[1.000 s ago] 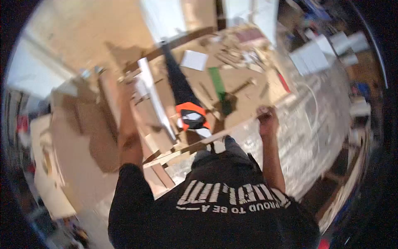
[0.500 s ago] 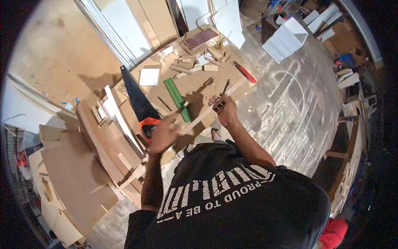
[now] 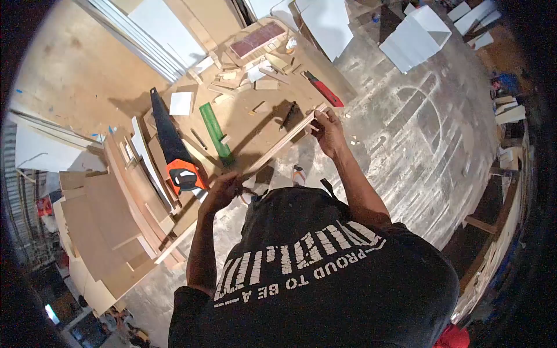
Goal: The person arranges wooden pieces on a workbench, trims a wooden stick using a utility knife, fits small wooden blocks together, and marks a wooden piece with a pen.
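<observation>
A thin, light wooden strip [image 3: 281, 148] runs diagonally along the near edge of the work table, between my two hands. My right hand [image 3: 328, 132] pinches it near its far end. At the near end, the fingers of my left hand [image 3: 223, 190] are closed around the strip. Beyond it, a dark pencil-like stick [image 3: 288, 115] rests on the table. A green straight strip [image 3: 212, 129] lies left of that, with a small wood piece [image 3: 225, 140] on it. A slim dark pen [image 3: 199, 139] and a handsaw [image 3: 167, 130] with an orange handle lie farther left.
A red utility knife [image 3: 322, 90] lies at the table's right edge. Wood offcuts [image 3: 266, 84] and a sanding block [image 3: 258, 40] sit at the back. A white square tile [image 3: 181, 103] lies near the saw. Wooden panels [image 3: 96, 223] stack at left; white boards [image 3: 415, 37] lie on the floor.
My view has shifted, so the table sits farther left. My left hand has come down to the strip's near end. My right hand has slid toward the far end, apart from the dark stick.
</observation>
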{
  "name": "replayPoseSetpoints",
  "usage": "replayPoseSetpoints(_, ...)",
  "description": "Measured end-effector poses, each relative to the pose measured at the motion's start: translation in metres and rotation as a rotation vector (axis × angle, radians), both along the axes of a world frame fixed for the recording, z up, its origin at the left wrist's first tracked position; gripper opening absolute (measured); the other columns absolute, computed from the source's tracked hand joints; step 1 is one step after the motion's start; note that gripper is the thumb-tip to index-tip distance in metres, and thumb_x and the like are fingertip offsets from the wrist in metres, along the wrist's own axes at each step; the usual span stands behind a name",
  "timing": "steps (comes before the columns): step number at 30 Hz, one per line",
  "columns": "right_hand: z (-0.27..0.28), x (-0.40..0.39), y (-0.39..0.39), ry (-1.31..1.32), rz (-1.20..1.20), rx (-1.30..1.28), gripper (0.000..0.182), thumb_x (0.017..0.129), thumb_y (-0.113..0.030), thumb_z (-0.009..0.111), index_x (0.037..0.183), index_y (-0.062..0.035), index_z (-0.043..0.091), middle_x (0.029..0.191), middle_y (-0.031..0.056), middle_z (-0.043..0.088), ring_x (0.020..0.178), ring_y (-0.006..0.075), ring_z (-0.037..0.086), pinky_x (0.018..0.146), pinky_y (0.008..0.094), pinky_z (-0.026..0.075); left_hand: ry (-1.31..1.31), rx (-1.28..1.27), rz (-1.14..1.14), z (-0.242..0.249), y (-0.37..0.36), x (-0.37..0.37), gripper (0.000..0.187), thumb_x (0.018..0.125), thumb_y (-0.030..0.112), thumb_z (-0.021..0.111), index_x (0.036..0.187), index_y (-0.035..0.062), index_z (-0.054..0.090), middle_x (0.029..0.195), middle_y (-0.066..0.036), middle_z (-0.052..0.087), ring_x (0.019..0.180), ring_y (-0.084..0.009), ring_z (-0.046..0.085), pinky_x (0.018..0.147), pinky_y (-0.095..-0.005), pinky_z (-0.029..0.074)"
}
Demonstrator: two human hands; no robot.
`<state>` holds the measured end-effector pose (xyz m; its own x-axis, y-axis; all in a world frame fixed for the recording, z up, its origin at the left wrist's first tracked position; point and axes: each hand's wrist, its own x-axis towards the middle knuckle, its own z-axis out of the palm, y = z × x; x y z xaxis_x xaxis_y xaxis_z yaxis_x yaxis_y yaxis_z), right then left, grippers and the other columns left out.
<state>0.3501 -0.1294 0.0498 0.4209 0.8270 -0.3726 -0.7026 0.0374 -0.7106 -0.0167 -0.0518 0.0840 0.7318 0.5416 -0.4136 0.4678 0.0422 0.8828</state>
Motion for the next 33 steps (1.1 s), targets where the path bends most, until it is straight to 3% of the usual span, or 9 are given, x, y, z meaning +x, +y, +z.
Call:
replayPoseSetpoints(4,0.005,0.018,-0.007,-0.147,0.056,-0.066,0.024,0.095,-0.009,0.066,0.118,-0.0121,0.059,0.104,0.0033,0.071,0.09,0.0152,0.068,0.076,0.0345,0.058,0.095,0.045,0.058,-0.002,-0.01,0.017,0.025,0.102,0.022,0.059,0.093,-0.0012,0.064,0.068,-0.006,0.055,0.065,-0.014,0.052,0.061,-0.0325,0.045)
replayPoseSetpoints(7,-0.011,0.029,-0.009,-0.215,0.049,-0.059,0.028,0.094,-0.008,0.068,0.12,-0.0125,0.059,0.102,0.0012,0.071,0.088,0.0138,0.068,0.075,0.0345,0.059,0.206,0.339,-0.052,0.01,-0.013,0.035,0.029,0.101,0.024,0.059,0.092,-0.0035,0.064,0.066,-0.012,0.055,0.065,-0.0155,0.052,0.061,-0.0352,0.045)
replayPoseSetpoints(11,-0.018,0.038,-0.014,-0.199,0.038,-0.032,0.031,0.094,-0.008,0.068,0.122,-0.0131,0.059,0.098,-0.0001,0.07,0.087,0.0132,0.068,0.072,0.0335,0.058,0.239,0.261,-0.002,0.015,-0.017,0.05,0.023,0.098,0.021,0.06,0.095,-0.0012,0.067,0.072,-0.017,0.061,0.066,-0.024,0.059,0.065,-0.0401,0.048)
replayPoseSetpoints(17,0.009,0.04,-0.016,-0.279,0.151,-0.026,0.031,0.094,-0.009,0.069,0.122,-0.0137,0.058,0.094,-0.0005,0.069,0.085,0.0137,0.068,0.07,0.0303,0.057,0.126,0.674,-0.002,-0.018,-0.021,0.033,0.018,0.094,0.016,0.057,0.1,0.0036,0.069,0.089,-0.022,0.068,0.085,-0.0393,0.068,0.07,-0.0435,0.052)
replayPoseSetpoints(21,-0.004,0.045,-0.015,-0.291,0.178,-0.03,0.028,0.095,-0.013,0.069,0.12,-0.014,0.058,0.093,-0.0003,0.068,0.083,0.014,0.068,0.069,0.0299,0.057,0.236,0.648,0.01,-0.008,-0.02,0.035,0.019,0.094,0.019,0.058,0.101,0.0046,0.069,0.089,-0.021,0.068,0.086,-0.0399,0.068,0.07,-0.0447,0.052)
replayPoseSetpoints(27,-0.028,0.052,-0.017,-0.291,0.154,-0.078,0.015,0.097,-0.026,0.068,0.103,-0.013,0.064,0.085,0.0002,0.068,0.076,0.0108,0.066,0.064,0.0265,0.053,0.242,0.645,-0.007,-0.006,-0.025,0.031,0.02,0.095,0.023,0.06,0.103,0.0078,0.071,0.09,-0.019,0.07,0.086,-0.0378,0.069,0.073,-0.0439,0.054)
replayPoseSetpoints(33,-0.056,0.059,-0.018,-0.344,0.125,-0.246,0.032,0.093,-0.036,0.072,0.08,-0.0087,0.063,0.067,0.0007,0.06,0.054,0.0099,0.054,0.05,0.0259,0.045,0.168,0.639,0.036,-0.024,-0.039,0.036,0.032,0.09,0.032,0.07,0.111,0.0074,0.072,0.104,-0.015,0.073,0.093,-0.0341,0.071,0.081,-0.0426,0.056)
